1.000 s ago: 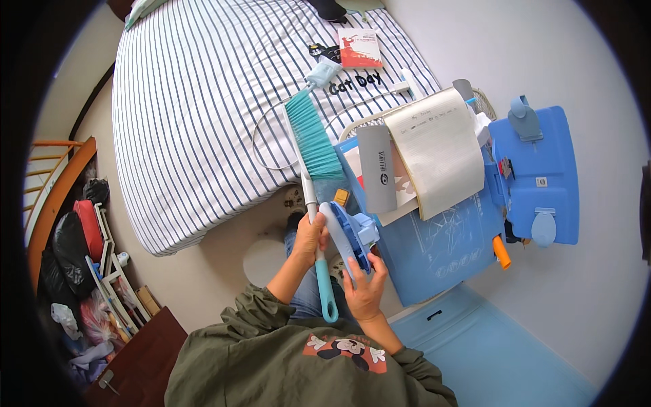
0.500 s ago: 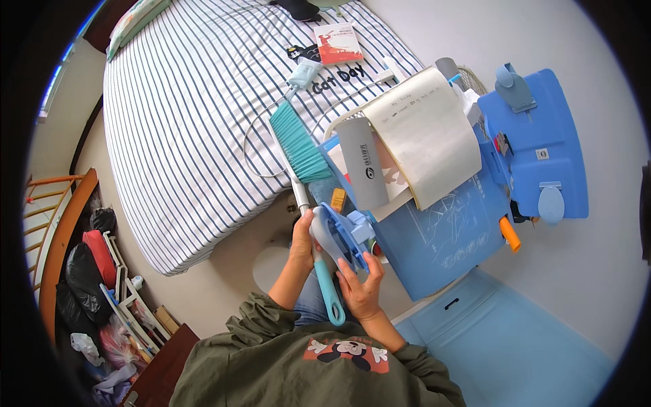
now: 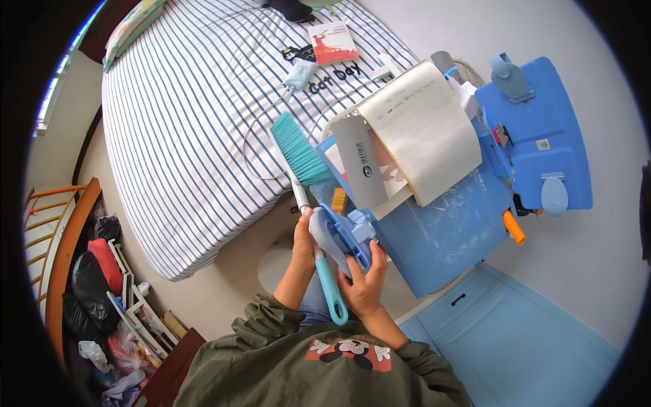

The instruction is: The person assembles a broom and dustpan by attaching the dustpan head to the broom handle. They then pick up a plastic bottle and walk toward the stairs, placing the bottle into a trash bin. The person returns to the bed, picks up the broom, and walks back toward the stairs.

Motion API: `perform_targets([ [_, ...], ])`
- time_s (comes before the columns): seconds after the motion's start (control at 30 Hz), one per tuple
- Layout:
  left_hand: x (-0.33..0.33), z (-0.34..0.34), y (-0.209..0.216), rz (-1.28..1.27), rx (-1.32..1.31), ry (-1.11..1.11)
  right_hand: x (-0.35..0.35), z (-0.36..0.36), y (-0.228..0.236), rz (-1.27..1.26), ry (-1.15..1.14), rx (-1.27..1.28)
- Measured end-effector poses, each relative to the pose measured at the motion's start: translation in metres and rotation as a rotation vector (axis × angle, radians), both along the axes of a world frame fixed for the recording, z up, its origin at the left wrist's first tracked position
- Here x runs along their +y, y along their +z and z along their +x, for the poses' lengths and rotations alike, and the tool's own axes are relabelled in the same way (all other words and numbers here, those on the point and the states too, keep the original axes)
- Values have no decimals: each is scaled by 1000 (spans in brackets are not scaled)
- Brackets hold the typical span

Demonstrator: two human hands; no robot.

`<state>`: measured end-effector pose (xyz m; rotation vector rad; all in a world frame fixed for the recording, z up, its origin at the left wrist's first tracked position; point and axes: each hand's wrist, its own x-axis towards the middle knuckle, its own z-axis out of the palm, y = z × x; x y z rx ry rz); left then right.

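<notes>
My left hand (image 3: 303,241) is closed round a bed brush (image 3: 298,149) where its white neck meets the turquoise handle. The brush slants, its turquoise bristles at the upper left and its looped handle end pointing down toward me. Against this hand and across the handle lies a blue-and-grey plastic piece (image 3: 342,230) with a curved pale rim and a light blue block; its exact kind is unclear. My right hand (image 3: 366,281) grips the lower right side of that piece, fingers bent on it. The left fingertips are hidden behind the piece.
A blue desk (image 3: 447,237) stands at right with an open notebook (image 3: 424,129) and a grey glasses case (image 3: 359,163). Behind is a striped bed (image 3: 183,136) with a book (image 3: 332,42). Bags (image 3: 91,285) lie left; a white wall (image 3: 617,258) bounds the right.
My right fingers have shifted a little up and along the plastic piece. My left hand keeps its hold on the brush. The whole view has turned slightly.
</notes>
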<state>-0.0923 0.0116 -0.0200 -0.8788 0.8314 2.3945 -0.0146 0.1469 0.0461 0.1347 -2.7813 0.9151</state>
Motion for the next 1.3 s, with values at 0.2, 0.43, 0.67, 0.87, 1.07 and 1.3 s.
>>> perform_targets([
  [0.2, -2, -3, 5, -37, -3, 38, -4, -4, 6, 2, -6, -3],
  [0.43, -2, -7, 9, 41, 27, 0, -5, -7, 10, 37, 1, 1],
  [0.67, 3, -6, 12, 4, -8, 88, -3, -5, 4, -18, -10, -2],
  [0.87, 4, -9, 25, -36, 12, 80, -4, -6, 1, -42, -41, 4],
  [1.07, -7, 2, 22, -54, 51, 36, -6, -10, 5, -38, -78, -42],
  [1.3, 4, -11, 61, -434, 118, -166, -11, -7, 8, -107, -127, -85],
])
